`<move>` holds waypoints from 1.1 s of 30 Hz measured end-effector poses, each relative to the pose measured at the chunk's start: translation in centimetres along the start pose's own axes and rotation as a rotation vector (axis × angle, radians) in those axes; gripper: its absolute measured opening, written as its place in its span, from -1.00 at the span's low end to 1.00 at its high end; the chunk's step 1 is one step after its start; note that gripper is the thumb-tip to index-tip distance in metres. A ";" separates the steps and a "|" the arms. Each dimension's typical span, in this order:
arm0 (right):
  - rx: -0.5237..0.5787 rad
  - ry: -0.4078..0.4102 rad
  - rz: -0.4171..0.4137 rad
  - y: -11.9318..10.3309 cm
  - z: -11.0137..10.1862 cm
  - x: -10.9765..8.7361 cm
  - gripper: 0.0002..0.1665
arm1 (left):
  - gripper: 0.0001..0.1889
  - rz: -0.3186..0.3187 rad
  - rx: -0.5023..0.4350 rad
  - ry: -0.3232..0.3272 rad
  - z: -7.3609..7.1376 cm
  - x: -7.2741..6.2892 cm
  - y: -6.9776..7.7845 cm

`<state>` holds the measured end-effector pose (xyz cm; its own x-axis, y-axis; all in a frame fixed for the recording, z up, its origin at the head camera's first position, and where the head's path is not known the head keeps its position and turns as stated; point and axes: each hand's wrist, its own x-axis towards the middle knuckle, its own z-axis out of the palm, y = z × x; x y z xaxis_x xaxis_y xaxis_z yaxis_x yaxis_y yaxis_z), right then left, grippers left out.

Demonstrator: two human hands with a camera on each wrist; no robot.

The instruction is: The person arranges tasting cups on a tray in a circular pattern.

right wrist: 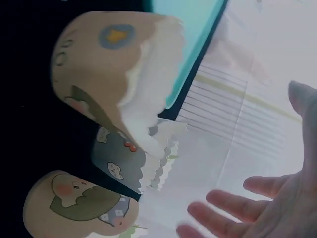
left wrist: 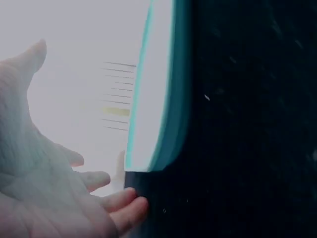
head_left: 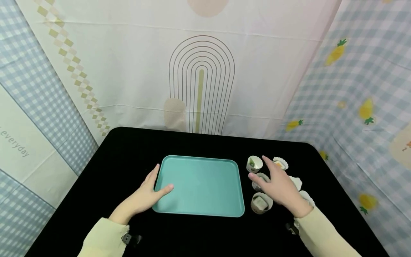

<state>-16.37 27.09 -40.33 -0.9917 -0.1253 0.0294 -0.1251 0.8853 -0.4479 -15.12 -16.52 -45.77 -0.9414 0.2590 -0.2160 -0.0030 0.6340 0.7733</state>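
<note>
A turquoise rectangular tray lies flat on the black table. My left hand is at its left edge, thumb and fingers spread, holding nothing. Over the group of paper baking cups on the right hovers my right hand, its fingers extended and thumb apart. Left of that hand, the back cup contains something green, and the front cup a pale greyish block. Another cup, beyond the fingers, has orange and white contents. The right wrist view shows a tan printed cup and a grey one.
More white cups, including one at the far right, are partly covered by the right hand and wrist. Behind the black table hangs a pale patterned curtain, with blue checked cloth along the right side.
</note>
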 end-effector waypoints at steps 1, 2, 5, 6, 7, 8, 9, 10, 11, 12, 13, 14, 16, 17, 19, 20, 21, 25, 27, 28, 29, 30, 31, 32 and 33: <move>0.055 -0.030 0.027 0.1 -0.4 0.3 0.15 | 0.09 -0.016 -0.054 -0.018 -0.2 0.1 -0.1; 0.098 -0.053 0.054 0.3 -0.7 0.6 0.13 | 0.08 -0.027 -0.108 -0.032 -0.5 0.1 -0.1; 0.187 -0.088 0.119 0.8 -1.6 1.6 0.10 | 0.05 -0.058 -0.234 -0.062 -1.0 0.4 -0.3; 0.207 -0.090 0.132 1.0 -1.8 1.9 0.09 | 0.04 -0.066 -0.266 -0.065 -1.2 0.5 -0.4; 0.216 -0.084 0.140 1.3 -1.9 2.2 0.08 | 0.05 -0.072 -0.284 -0.063 -1.2 0.6 -0.5; 0.221 -0.075 0.149 1.5 -1.9 2.5 0.08 | 0.05 -0.076 -0.301 -0.060 -1.2 0.7 -0.7; 0.227 -0.068 0.154 1.8 -2.0 2.8 0.08 | 0.05 -0.081 -0.312 -0.055 -1.3 0.9 -0.9; 0.233 -0.061 0.157 2.1 -2.0 3.0 0.06 | 0.06 -0.085 -0.319 -0.045 -1.2 1.0 -1.0; 0.238 -0.056 0.159 2.3 -2.0 3.3 0.04 | 0.07 -0.089 -0.324 -0.033 -1.2 1.1 -1.2; 0.241 -0.052 0.162 2.6 -1.9 3.5 0.03 | 0.07 -0.093 -0.336 -0.022 -1.1 1.2 -1.4; 0.245 -0.051 0.166 2.9 -1.9 3.7 0.03 | 0.07 -0.097 -0.341 -0.012 -1.1 1.4 -1.7; 0.258 -0.057 0.174 3.2 -1.9 3.9 0.01 | 0.06 -0.100 -0.348 -0.003 -1.0 1.5 -1.9; 0.281 -0.076 0.186 3.7 -1.9 4.3 -0.01 | 0.03 -0.102 -0.359 0.012 -0.9 1.7 -2.2; 0.293 -0.082 0.192 3.9 -1.9 4.5 -0.02 | 0.00 -0.101 -0.364 0.017 -0.9 1.8 -2.4; 0.333 -0.100 0.207 4.1 -1.9 4.8 -0.06 | -0.05 -0.098 -0.367 0.024 -0.9 2.0 -2.7; 0.354 -0.108 0.213 4.1 -1.8 5.0 -0.08 | -0.09 -0.096 -0.369 0.029 -0.9 2.1 -2.9; 0.368 -0.113 0.213 4.1 -1.8 5.1 -0.09 | -0.12 -0.094 -0.371 0.030 -0.9 2.1 -3.0; 0.412 -0.123 0.227 4.1 -1.6 5.4 -0.14 | -0.21 -0.094 -0.378 0.027 -0.8 2.1 -3.3; 0.410 -0.124 0.232 4.1 -1.5 5.4 -0.15 | -0.24 -0.098 -0.386 0.023 -0.8 2.1 -3.4; 0.409 -0.124 0.239 4.1 -1.5 5.5 -0.16 | -0.24 -0.101 -0.390 0.021 -0.7 2.1 -3.4; 0.403 -0.125 0.241 4.1 -1.4 5.5 -0.17 | -0.25 -0.104 -0.394 0.021 -0.7 2.1 -3.4; 0.399 -0.127 0.241 4.1 -1.5 5.6 -0.18 | -0.25 -0.105 -0.395 0.019 -0.7 2.1 -3.4; 0.394 -0.128 0.241 4.1 -1.5 5.6 -0.18 | -0.25 -0.107 -0.398 0.021 -0.7 2.1 -3.4; 0.390 -0.129 0.244 4.1 -1.5 5.6 -0.18 | -0.26 -0.107 -0.397 0.022 -0.7 2.1 -3.4; 0.387 -0.130 0.244 4.2 -1.5 5.7 -0.18 | -0.26 -0.107 -0.395 0.023 -0.7 2.1 -3.4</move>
<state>-22.57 30.74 -40.73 -0.9757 -0.0114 -0.2188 0.1556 0.6670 -0.7286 -17.27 -18.60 -48.43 -0.9360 0.1877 -0.2979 -0.2265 0.3266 0.9176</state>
